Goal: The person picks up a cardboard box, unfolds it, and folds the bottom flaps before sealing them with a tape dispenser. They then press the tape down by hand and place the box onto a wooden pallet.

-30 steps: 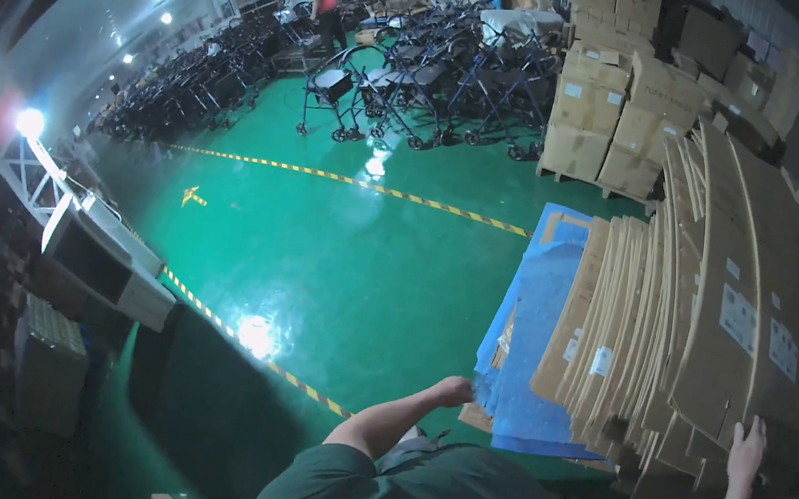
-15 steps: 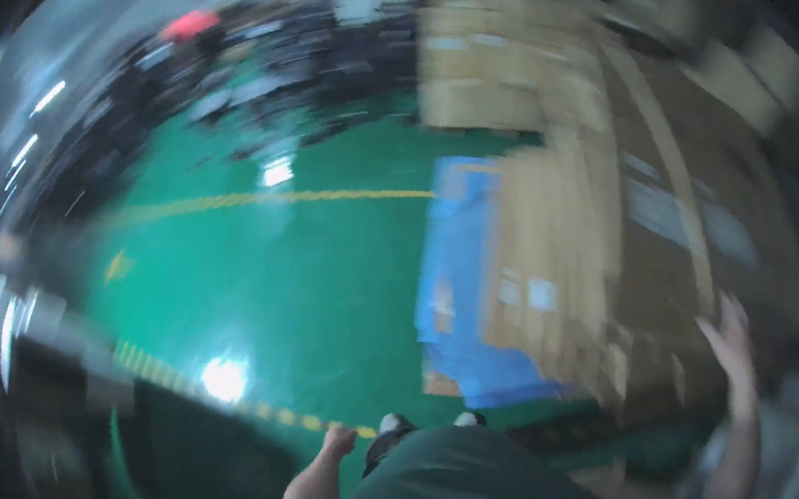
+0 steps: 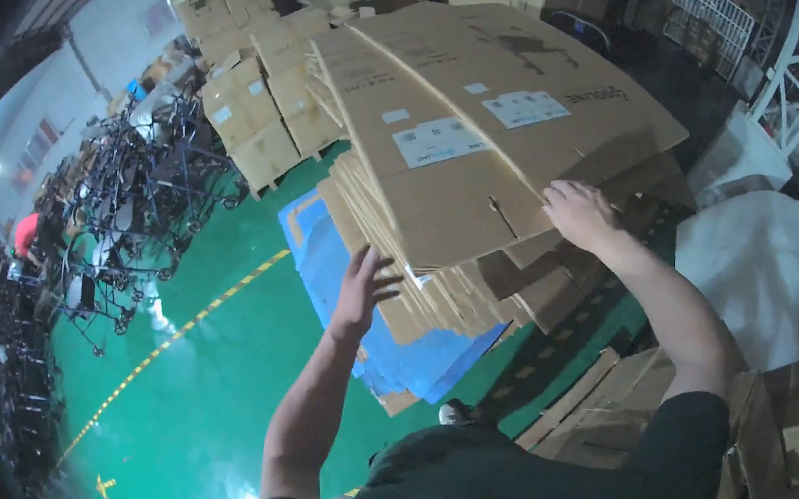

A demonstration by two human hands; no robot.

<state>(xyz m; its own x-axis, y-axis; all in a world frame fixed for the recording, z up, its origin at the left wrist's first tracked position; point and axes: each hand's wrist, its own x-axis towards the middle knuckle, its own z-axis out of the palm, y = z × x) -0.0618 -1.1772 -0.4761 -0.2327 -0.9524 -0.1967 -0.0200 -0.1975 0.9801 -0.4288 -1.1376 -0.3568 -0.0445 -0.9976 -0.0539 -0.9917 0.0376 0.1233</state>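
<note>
A tall stack of flattened cardboard boxes (image 3: 416,192) fills the middle of the head view, its top sheets printed and bearing white labels. My left hand (image 3: 365,290) is at the near left side of the stack, fingers apart, with nothing seen in it; whether it touches the sheet edges is unclear. My right hand (image 3: 579,212) rests on the near right edge of the top sheet, its fingers bent over the board. Blue sheeting (image 3: 436,362) lies beneath the stack.
Other cardboard boxes (image 3: 255,107) stand behind on the left. Dark wheeled metal frames (image 3: 141,198) crowd the left side, near a person in red (image 3: 26,234). Flattened cardboard (image 3: 600,404) and a white sheet (image 3: 760,279) are at right. Yellow lines (image 3: 171,341) mark the green floor.
The view has swung right, bringing the stack to the middle. My left hand has risen from low by my body to the stack's side; my right hand has come onto the top sheet's edge.
</note>
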